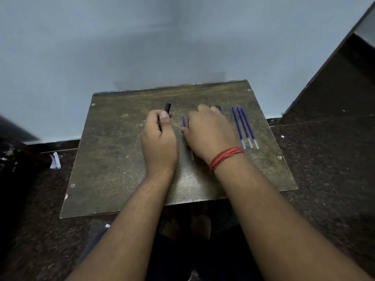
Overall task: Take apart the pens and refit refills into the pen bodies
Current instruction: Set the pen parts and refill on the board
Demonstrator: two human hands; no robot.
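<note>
the left hand (159, 138) grips a black pen body (167, 108), fingers curled round it and the thumb laid along its side; the open end of the body sticks out above the fist, tilted a little to the right, over the middle of the table (113, 151). the right hand (209, 134) lies palm down on the table just right of the left one, a red thread (225, 157) wound round its wrist. a blue refill (184, 121) lies under its near edge, the tip poking out toward the far side beside the thumb; whether the fingers pinch it or only rest on it, i cannot tell. something dark and bluish (219, 109) shows just past the fingertips, too hidden to name. to the right, near the table's right edge, three refills (245, 127) lie side by side, almost touching, tips pointing away and clear ends nearest. a scrap of paper (55, 160) lies on the dark floor (324, 159) left of the table.
</note>
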